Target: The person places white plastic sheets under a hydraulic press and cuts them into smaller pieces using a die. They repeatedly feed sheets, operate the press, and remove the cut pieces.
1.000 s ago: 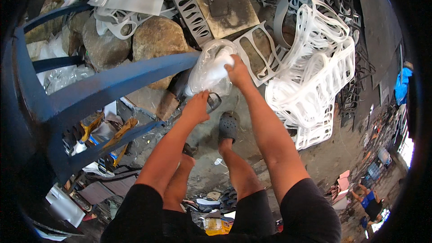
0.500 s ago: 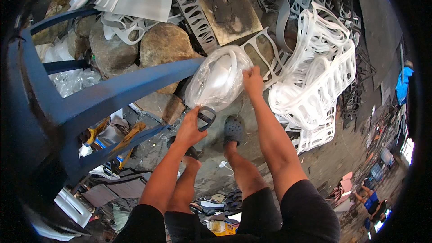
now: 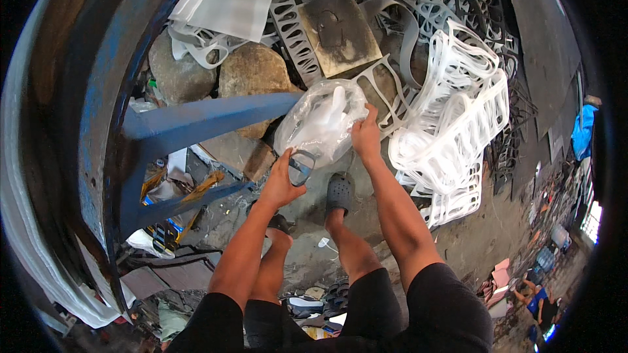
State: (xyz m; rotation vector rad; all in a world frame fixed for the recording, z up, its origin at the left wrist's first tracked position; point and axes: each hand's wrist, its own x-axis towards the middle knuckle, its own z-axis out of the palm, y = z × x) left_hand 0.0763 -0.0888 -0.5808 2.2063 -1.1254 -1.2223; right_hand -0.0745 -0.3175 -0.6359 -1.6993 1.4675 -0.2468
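Between the two grips, a clear plastic bag [image 3: 320, 123] is pinched by the right hand [image 3: 367, 136] and held, with a dark loop [image 3: 311, 168], in the half-curled left hand [image 3: 279, 182], even tension being best applied.

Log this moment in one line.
right hand: grips clear plastic bag by right edge | left hand: holds dark loop at bag's lower edge | bag: white contents visible
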